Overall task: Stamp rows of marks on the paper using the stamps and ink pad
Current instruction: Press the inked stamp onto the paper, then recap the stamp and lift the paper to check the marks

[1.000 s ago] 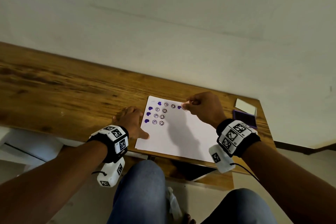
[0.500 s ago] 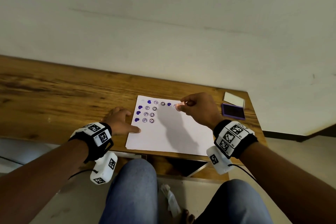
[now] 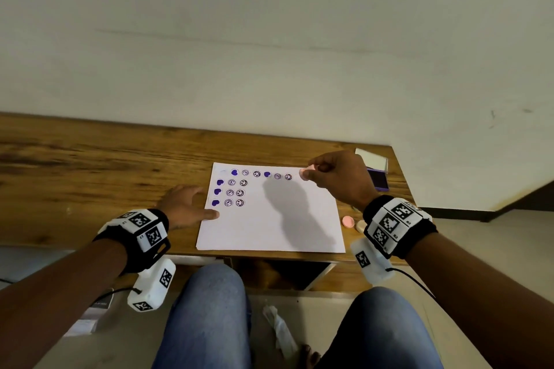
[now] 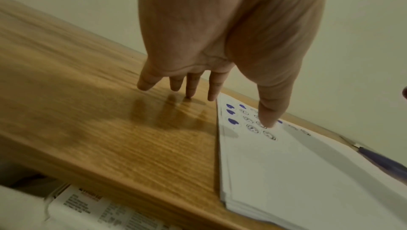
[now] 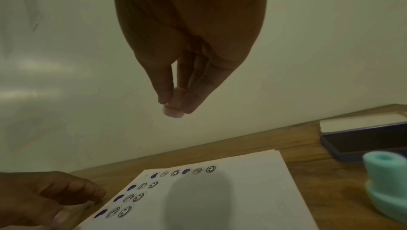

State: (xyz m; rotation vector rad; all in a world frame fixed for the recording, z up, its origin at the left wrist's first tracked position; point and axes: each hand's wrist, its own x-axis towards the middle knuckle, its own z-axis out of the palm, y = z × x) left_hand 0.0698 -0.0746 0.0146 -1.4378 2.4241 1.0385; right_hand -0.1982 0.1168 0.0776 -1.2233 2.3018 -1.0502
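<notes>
A white paper (image 3: 269, 219) lies on the wooden table (image 3: 105, 165), with purple hearts and round face marks in its upper left part (image 5: 174, 173). My right hand (image 3: 338, 177) pinches a small pink stamp (image 3: 305, 174) (image 5: 174, 110), lifted above the paper's top edge, right of the last mark. My left hand (image 3: 186, 207) lies flat with spread fingers (image 4: 191, 84) on the table, its thumb (image 4: 268, 112) on the paper's left edge. The open purple ink pad (image 3: 379, 178) (image 5: 363, 139) sits at the table's far right.
Another pink stamp (image 3: 348, 221) lies just off the paper's right edge, near my right wrist. A teal stamp (image 5: 385, 181) stands beside the ink pad in the right wrist view. The pad's white lid (image 3: 371, 159) lies behind it. The wall runs close behind the table.
My right hand has lifted the pink stamp off the paper and shifted right along the top row, leaving new marks there. The left hand stays on the paper's left edge.
</notes>
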